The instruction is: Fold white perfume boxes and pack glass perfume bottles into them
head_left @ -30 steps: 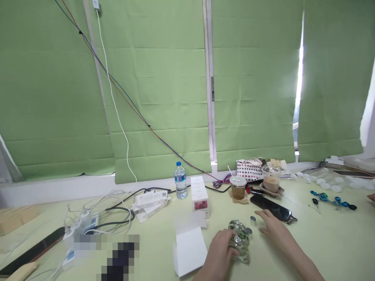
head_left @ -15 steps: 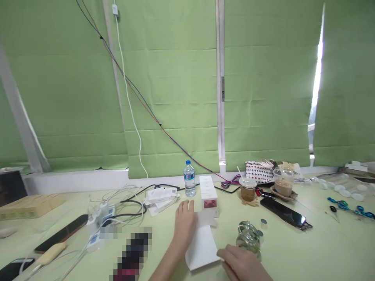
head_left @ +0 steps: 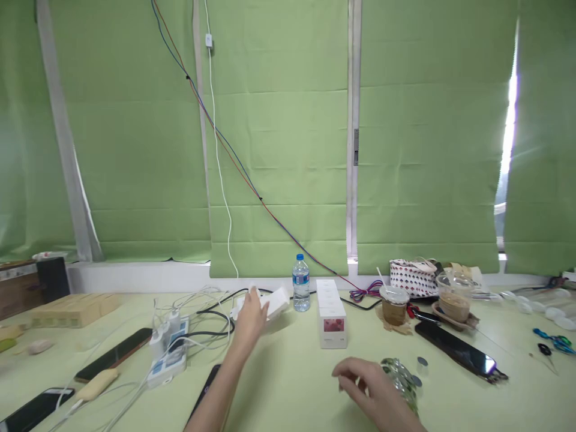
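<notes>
My left hand (head_left: 252,318) is closed on a folded white card (head_left: 276,302) over the pile of white card pieces, left of the water bottle (head_left: 301,285). Above the table in front, my right hand (head_left: 366,384) has its fingers curled and apart, with nothing seen in them. Just right of it, partly hidden by it, is a clear greenish glass object (head_left: 400,379). A row of white boxes (head_left: 333,331) stands between the hands, farther back, the front one with a red picture.
Cables and a power strip (head_left: 168,360) lie at left, near phones and a yellow block (head_left: 74,309). Two drink cups (head_left: 395,306), a patterned pouch (head_left: 411,277), a black device (head_left: 456,348) and blue scissors (head_left: 558,341) are at right.
My left hand has moved left and away with the white card, off the table in front of the boxes. My right hand has let go of the card's edge. The view has shifted left.
</notes>
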Demonstrator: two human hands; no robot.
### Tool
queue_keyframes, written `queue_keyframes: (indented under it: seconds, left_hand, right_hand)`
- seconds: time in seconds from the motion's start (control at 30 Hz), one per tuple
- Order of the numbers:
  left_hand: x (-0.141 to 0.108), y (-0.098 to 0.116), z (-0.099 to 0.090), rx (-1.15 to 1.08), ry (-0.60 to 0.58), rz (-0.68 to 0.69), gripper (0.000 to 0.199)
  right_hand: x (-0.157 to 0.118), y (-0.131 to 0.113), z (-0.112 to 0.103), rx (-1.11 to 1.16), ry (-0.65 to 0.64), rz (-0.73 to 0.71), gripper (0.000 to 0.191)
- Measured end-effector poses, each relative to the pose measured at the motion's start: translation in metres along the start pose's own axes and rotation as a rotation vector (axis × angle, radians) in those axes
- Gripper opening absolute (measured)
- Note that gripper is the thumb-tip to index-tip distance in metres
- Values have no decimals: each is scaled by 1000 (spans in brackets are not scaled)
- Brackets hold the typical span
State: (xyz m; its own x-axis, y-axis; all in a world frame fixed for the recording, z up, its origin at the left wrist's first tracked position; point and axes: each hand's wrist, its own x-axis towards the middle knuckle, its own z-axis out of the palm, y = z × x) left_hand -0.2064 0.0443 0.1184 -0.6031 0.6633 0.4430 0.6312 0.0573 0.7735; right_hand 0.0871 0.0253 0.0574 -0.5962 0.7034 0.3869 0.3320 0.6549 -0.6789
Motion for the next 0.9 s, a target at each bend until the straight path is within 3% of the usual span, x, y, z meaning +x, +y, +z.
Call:
queue_keyframes:
  seconds: [0.1, 0.2, 0.37, 0.47, 0.6, 0.77, 0.9]
  left_hand:
    - [-35, 4, 27, 179, -166, 119, 31]
    - [-68, 4, 51, 310, -373, 169, 27]
    - [-99, -8, 68, 433, -582, 164, 27]
    - [-106, -21, 66, 438, -590, 161, 31]
    - [-98, -38, 60, 371, -519, 145, 39]
    - [-68, -47, 51, 165, -367, 89, 37]
    - [-35, -50, 48, -148, -274, 6, 35]
  right_hand:
    - [25, 5, -1, -258, 113, 3, 24]
    - [59, 12, -3, -648, 101, 54, 41]
    - [105, 26, -4, -764, 45, 83, 39]
    - [112, 32, -1, -780, 32, 89, 37]
    - [101, 33, 3, -766, 8, 61, 32]
    - [75, 24, 0, -746, -46, -22, 29]
    - [58, 13, -5, -597, -146, -152, 27]
